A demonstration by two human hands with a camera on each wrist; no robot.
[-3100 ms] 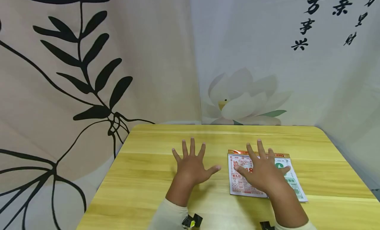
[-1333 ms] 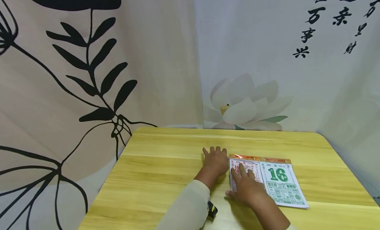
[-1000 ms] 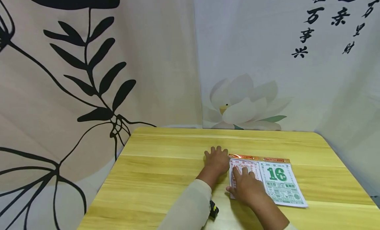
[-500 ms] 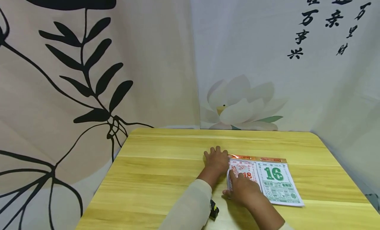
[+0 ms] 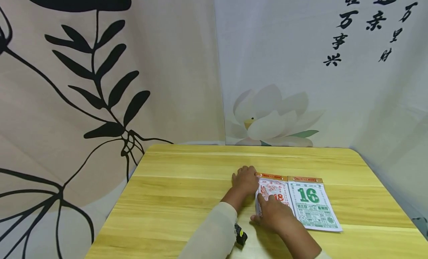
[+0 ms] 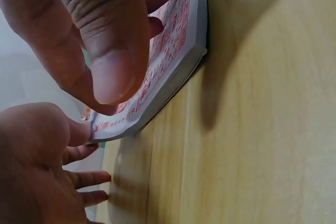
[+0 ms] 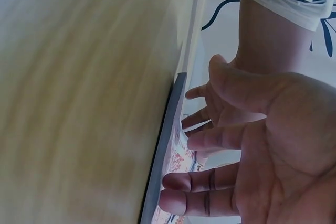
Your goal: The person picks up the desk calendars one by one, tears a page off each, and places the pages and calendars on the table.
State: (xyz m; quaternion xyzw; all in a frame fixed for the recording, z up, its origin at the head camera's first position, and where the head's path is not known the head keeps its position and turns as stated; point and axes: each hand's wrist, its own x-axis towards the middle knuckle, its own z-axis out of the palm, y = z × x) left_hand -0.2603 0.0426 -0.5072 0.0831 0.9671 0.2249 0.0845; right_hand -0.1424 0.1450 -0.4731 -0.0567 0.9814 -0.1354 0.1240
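A tear-off calendar [image 5: 315,214] lies on the table in the head view, its red page on the left and a green page marked 16 on the right. At its upper left corner, my left hand [image 5: 245,180] pinches the pad, thumb on top and index finger beneath, as the left wrist view shows. My right hand [image 5: 275,216] covers the lower part of the red page, index finger pointing up across it and thumb near the left edge. In the right wrist view, the right hand [image 7: 283,150] has fairly straight fingers reaching the pad's dark side edge [image 7: 163,145].
The light wooden table [image 5: 174,199] extends around the calendar on every side. Behind its far edge hang printed cloths, with a black plant design [image 5: 110,62] on the left and a pale lotus [image 5: 277,114] with characters on the right.
Earlier, both hands were spread flat. The left has moved right to the calendar's corner, and the right has moved left onto the red page. Over the last half second, the left fingers drew closer together.
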